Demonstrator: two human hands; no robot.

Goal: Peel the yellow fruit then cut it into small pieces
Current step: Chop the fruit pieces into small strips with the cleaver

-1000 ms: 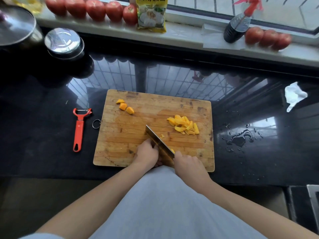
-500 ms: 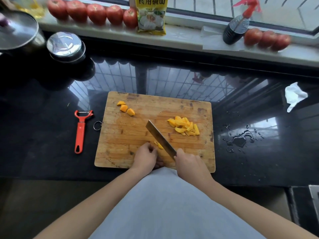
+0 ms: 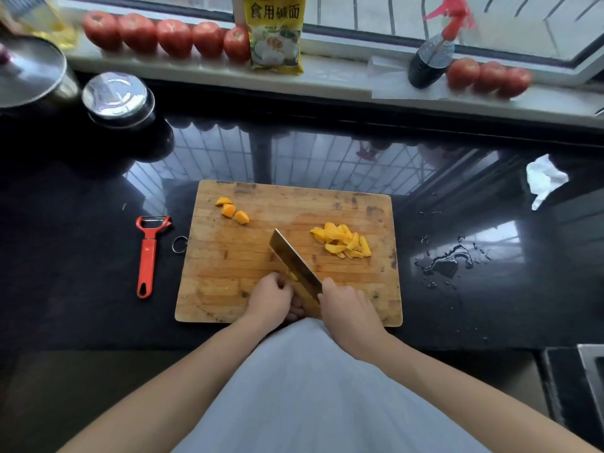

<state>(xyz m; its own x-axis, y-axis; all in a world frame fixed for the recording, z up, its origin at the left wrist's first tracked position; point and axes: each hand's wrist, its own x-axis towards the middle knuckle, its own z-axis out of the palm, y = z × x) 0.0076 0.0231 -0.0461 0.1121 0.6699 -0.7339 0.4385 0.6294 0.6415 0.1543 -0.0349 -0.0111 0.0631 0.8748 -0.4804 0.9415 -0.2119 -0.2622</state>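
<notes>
While your left hand pinches the fruit piece | your right hand grips the cleaver, blade running toward 11 o'clock, just right of the fruit.

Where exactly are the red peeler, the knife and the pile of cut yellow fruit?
red peeler (image 3: 147,256), head view, middle of its handle.
knife (image 3: 289,256), head view, flat of the blade.
pile of cut yellow fruit (image 3: 343,240), head view, centre of the heap.
</notes>
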